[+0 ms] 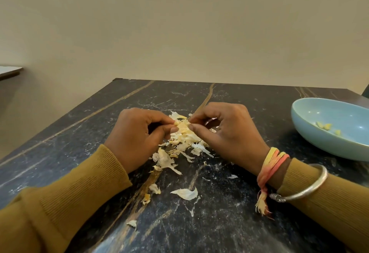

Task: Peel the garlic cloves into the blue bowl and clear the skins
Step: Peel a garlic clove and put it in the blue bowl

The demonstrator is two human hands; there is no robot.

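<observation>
Between both hands, left hand (137, 132) and right hand (223, 130) pinch one garlic clove (180, 125) above skins (179, 146); best strip fully, then drop into blue bowl (311, 132) right of right hand.

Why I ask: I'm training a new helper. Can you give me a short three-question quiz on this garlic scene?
1. True or false: the blue bowl stands on the person's right and holds a few peeled cloves.
2. Which wrist wears the silver bangle? A: left. B: right. C: both.
3. Fill in: the left hand and right hand together pinch a ___ above the pile of skins.

Key:
1. True.
2. B.
3. garlic clove.
</observation>
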